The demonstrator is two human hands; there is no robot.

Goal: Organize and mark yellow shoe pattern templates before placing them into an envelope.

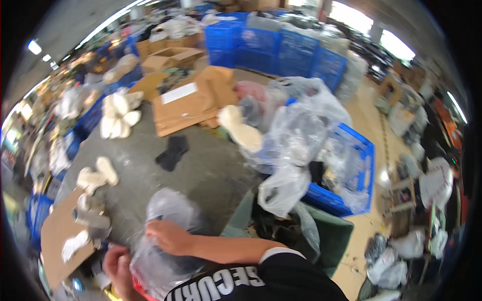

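Observation:
My right hand (168, 237) is closed on a clear plastic bag (175, 208), its forearm reaching across from the right. The bag stands bulging at the near edge of the grey table (211, 165), with something dark showing through its lower part. My left hand (118, 266) is at the bag's left side, fingers curled and blurred; whether it grips anything I cannot tell. Beyond the bag lies a small black sock-like piece (173, 152). Cream sock-shaped pieces (98, 175) lie on the left, near a grey-brown roll (93, 219).
A brown paper package (193, 103) lies at the table's far side, beside more cream pieces (120, 114). To the right, clear bags (298, 130) heap over a blue crate (369, 170). A green bin (334, 231) stands near my right arm. Blue crates (256, 47) line the back.

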